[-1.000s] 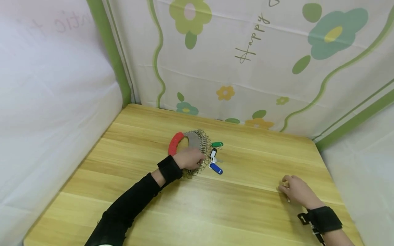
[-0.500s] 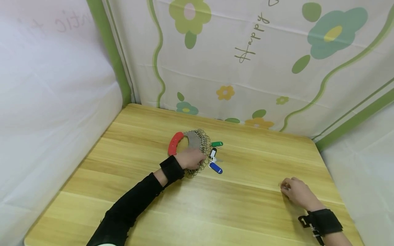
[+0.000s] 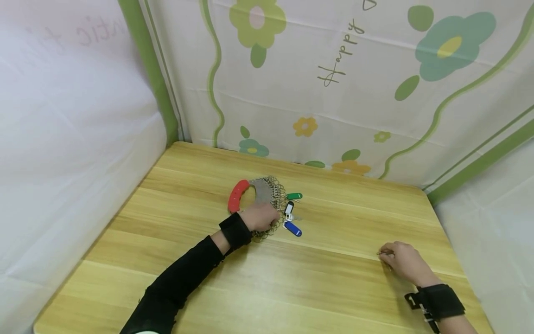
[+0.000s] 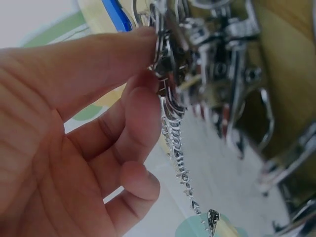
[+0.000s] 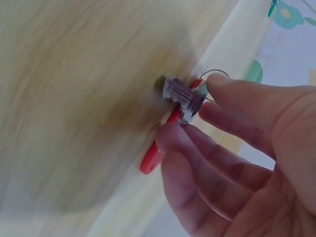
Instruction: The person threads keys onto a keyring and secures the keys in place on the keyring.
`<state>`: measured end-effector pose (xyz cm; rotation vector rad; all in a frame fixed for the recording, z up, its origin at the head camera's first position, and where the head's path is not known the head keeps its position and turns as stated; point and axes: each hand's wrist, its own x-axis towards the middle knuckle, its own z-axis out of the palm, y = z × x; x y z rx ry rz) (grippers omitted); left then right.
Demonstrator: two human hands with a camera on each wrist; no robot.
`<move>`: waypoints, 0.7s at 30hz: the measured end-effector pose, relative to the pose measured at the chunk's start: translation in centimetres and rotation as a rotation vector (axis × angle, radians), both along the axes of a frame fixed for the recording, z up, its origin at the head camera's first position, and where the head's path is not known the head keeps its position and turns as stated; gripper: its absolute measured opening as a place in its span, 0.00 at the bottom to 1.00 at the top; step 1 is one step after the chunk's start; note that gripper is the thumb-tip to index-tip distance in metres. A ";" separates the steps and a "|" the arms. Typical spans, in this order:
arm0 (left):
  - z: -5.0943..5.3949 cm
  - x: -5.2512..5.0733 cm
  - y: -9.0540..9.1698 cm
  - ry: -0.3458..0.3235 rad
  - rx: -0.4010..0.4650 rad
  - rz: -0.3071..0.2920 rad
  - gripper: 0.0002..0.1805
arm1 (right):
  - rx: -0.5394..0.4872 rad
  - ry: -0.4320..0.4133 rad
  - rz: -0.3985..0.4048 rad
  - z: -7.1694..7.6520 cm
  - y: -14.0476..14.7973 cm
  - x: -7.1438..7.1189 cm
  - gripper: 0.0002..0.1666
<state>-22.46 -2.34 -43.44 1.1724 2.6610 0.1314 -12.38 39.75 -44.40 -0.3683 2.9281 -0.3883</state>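
Note:
A crescent-shaped metal key holder [image 3: 263,189] with a red handle [image 3: 238,196] lies on the table, its curved edge lined with small rings and clips. My left hand [image 3: 260,216] rests over its near part; in the left wrist view, thumb and curled index finger pinch one metal clip [image 4: 170,54]. Beside the holder lie green [image 3: 294,196], black [image 3: 289,207] and blue [image 3: 293,228] key tags, with keys by them. Away to the right, my right hand [image 3: 402,262] holds a blurred metal key [image 5: 183,96] with a thin wire ring [image 5: 216,71] and a red tag [image 5: 152,160].
The light wooden table [image 3: 333,287] runs up to a flower-printed curtain [image 3: 292,83] at the back. White cloth walls [image 3: 83,139] with green edges stand on both sides. Both wrists wear black straps [image 3: 440,299].
The small thing in my right hand has turned; its pale end no longer hangs below the fingers, and those fingers have closed in. The left hand has shifted slightly right over the key holder.

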 end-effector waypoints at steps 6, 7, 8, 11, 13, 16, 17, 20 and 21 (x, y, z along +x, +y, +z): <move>-0.2 -0.1 0.1 0.019 0.018 -0.022 0.20 | 0.027 0.056 0.018 -0.3 -0.2 -0.2 0.02; -0.2 -0.1 0.1 0.026 0.022 -0.026 0.20 | 0.031 0.070 0.018 -0.3 -0.2 -0.2 0.02; -0.2 -0.1 0.2 0.034 0.017 -0.029 0.21 | 0.034 0.084 0.019 -0.4 -0.3 -0.2 0.02; -0.2 0.0 0.2 0.040 0.013 -0.032 0.21 | 0.040 0.130 0.013 -0.5 -0.4 -0.1 0.04; -0.2 0.1 0.3 0.038 0.012 -0.034 0.20 | 0.038 0.151 0.013 -0.5 -0.5 -0.2 0.03; -0.1 0.2 0.4 0.023 0.014 -0.039 0.19 | 0.030 0.165 0.000 -0.5 -0.7 -0.3 0.02; -0.1 0.3 0.5 0.020 0.012 -0.041 0.19 | 0.028 0.165 -0.007 -0.5 -0.8 -0.4 0.03; -0.2 0.4 0.7 0.017 0.008 -0.050 0.18 | 0.019 0.167 -0.028 -0.4 -1.1 -0.5 0.04; -0.2 0.5 0.8 0.016 0.005 -0.054 0.18 | 0.014 0.171 -0.034 -0.4 -1.2 -0.6 0.04</move>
